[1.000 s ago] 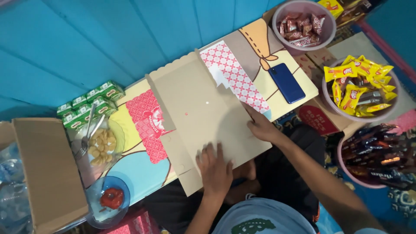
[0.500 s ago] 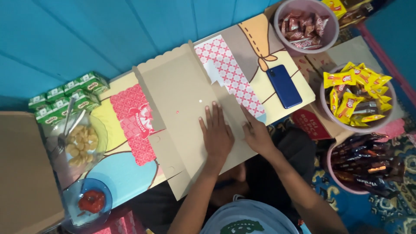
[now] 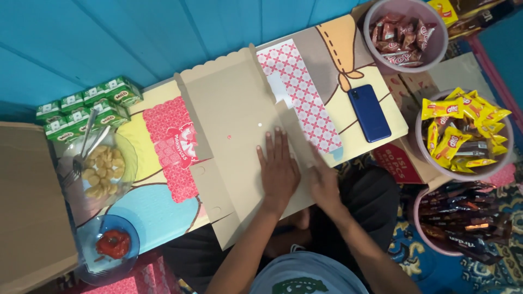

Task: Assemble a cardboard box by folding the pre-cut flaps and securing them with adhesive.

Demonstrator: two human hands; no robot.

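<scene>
**Both hands flat on the unfolded carton**

Since the earlier frames, the left hand [image 3: 278, 171] has slid up from the near edge onto the middle of the cardboard box blank [image 3: 234, 125], and the right hand [image 3: 322, 182] has drawn in beside it.

Around the blank on the low table [image 3: 381, 81] lie a blue phone [image 3: 369, 112], a red patterned sheet [image 3: 174, 147] partly under the cardboard, and a glass plate [image 3: 95, 171] of snacks with two utensils. Eight green drink cartons [image 3: 87, 109] stand by the wall. Three tubs of wrapped sweets sit to the right: red packets [image 3: 406, 32], yellow packets [image 3: 463, 133], dark packets [image 3: 463, 218]. One blue bowl [image 3: 106, 245] holds something red.

Left fingers are spread and pressed flat on the cardboard, gripping nothing. Right hand rests on the blank's near right edge; its fingers are blurred, so how far they are open cannot be told.
</scene>
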